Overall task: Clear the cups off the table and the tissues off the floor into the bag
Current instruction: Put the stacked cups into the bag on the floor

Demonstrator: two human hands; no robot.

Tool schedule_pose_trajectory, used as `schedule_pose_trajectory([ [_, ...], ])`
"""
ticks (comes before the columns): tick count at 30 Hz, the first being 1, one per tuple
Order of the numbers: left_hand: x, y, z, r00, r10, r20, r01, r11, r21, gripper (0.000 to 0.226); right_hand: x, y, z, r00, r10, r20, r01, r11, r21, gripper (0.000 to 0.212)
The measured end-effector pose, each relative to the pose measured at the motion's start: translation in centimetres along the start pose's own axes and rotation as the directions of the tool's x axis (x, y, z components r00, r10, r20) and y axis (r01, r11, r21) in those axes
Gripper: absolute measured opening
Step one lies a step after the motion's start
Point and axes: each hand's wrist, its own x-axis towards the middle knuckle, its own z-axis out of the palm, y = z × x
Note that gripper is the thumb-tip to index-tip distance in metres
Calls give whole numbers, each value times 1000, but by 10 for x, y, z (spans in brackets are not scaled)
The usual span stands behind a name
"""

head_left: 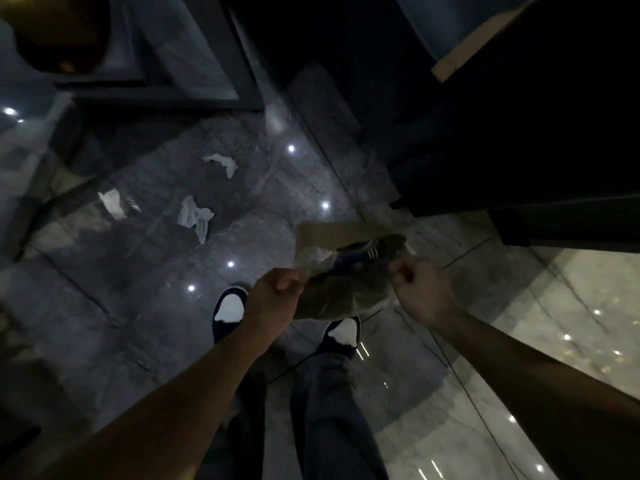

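A clear plastic bag [341, 289] hangs open above the floor [121, 289], brownish cups dimly visible inside. Three crumpled white tissues lie apart on the glossy grey tiles: one [221, 163] farthest away, one [112, 203] to its left, one [195, 216] nearest the bag.

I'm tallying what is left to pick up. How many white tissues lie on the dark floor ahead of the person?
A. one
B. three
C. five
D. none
B: three crumpled white tissues lie apart on the floor, a far one, a left one and a near one, while both hands hold the bag.
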Motion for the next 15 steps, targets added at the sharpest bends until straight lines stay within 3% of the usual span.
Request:
schedule_pose_trajectory([
  [2, -7, -7, -12, 998, -38, -44, 41, 997, 62, 18, -9, -4, 0, 1000, -3, 28, 4, 1000, -26, 15],
  [5, -17, -24, -32, 991, -85, -105, 80, 996, -50, 20, -23, -13, 0, 997, -40, 60, 44, 996, -72, 14],
  [8, -30, -36, -49, 986, -53, -160, 29, 988, -149, 34, -34, -26, 1, 994, -90, 65, 97, 988, -120, 14],
  [12, -36, -52, -79, 980, -23, -199, 4, 995, -97, 22, -35, -55, 10, 981, -162, 103, 177, 970, -164, 17],
  [15, -38, -67, -103, 952, -48, -302, -11, 982, -191, 15, -33, -86, 21, 971, -206, 124, 228, 954, -196, 11],
])
